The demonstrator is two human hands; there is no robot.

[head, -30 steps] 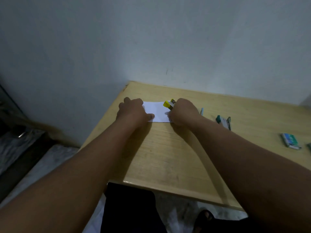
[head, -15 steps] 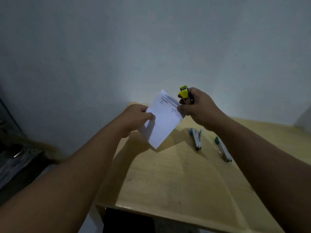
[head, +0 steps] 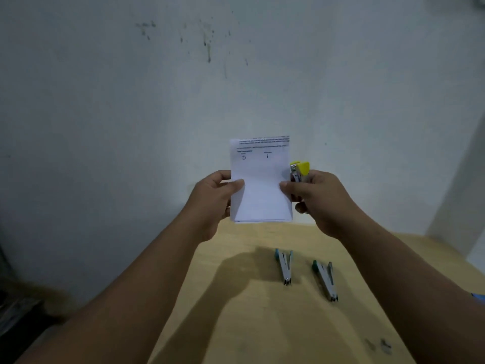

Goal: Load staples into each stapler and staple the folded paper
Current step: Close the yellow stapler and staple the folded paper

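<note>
Pale, stained wall fills the background, with a wooden table (head: 262, 324) below. On the left, the left hand (head: 214, 198) pinches the left edge of the folded paper (head: 261, 185), held upright above the table. The right hand (head: 313, 198) pinches the right edge and also grips the yellow stapler (head: 300, 170). Holding both, it may let the stapler slip or crumple the paper. Two teal staplers (head: 284, 266) lie on the table below, and a falling stapler could knock them.

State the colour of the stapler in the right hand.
Yellow: the stapler in the right hand, head view.
</note>
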